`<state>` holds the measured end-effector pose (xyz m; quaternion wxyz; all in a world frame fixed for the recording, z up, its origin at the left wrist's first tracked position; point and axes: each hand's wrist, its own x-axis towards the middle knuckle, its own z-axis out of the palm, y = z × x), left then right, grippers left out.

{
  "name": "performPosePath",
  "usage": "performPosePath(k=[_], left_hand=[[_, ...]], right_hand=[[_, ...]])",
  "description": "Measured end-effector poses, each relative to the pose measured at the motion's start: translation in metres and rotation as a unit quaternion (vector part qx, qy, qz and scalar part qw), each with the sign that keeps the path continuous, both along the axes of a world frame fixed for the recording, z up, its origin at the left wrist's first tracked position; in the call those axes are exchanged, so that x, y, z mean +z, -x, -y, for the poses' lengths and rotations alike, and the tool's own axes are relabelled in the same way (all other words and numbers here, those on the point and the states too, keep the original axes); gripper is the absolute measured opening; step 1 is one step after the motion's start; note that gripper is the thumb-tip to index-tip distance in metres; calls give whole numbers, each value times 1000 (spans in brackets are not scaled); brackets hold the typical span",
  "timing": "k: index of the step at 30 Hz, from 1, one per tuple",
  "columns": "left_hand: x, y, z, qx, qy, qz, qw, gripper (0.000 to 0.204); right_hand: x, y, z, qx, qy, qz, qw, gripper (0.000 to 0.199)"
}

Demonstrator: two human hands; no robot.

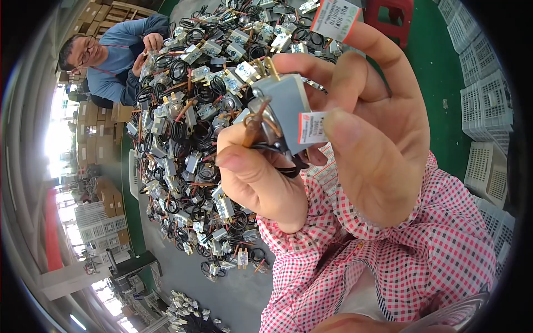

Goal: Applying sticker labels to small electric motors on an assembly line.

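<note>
My left hand (258, 175) is closed around a small grey box-shaped thermostat (286, 105). It has brass prongs on top, a copper-coloured tube and a dark lead at its lower side. With its thumb, my right hand (383, 122) presses a small white label (312, 127) with a red edge against the box's side. A second label (337, 19) of the same kind clings to a raised fingertip of that hand. Other fingers of my right hand are bent behind the box, so their contact with it is partly hidden.
A big heap of similar thermostats (194, 122) with coiled black leads covers the grey table (239, 294). Across it, a person in blue (119, 53) handles something small. White plastic crates (483, 105) and a red stool (397, 19) stand to the right; cartons (91, 130) are at the left.
</note>
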<state>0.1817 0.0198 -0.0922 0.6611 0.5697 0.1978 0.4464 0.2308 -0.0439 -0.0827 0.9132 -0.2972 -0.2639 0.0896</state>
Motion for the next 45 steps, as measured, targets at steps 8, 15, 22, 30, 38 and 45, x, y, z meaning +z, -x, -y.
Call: performPosePath(k=[8, 15, 22, 30, 38, 45], left_hand=[[-3, -1, 6, 2, -70, 3, 998, 56], [-2, 2, 4, 16, -101, -27, 994, 55], [-10, 4, -2, 31, -71, -19, 997, 54], [-5, 2, 0, 53, -60, -22, 997, 54], [-12, 2, 0, 36, -72, 2, 997, 52], [-11, 3, -4, 18, -93, -1, 995, 50]], right_hand=[[13, 5, 7, -4, 60, -56, 997, 56], [-1, -3, 0, -28, 5, 30, 999, 57], [-14, -7, 0, -29, 8, 64, 998, 57], [-10, -8, 2, -10, 15, 65, 998, 57], [-14, -10, -2, -22, 1, 73, 997, 57], [-11, -9, 0, -19, 40, 84, 995, 57]])
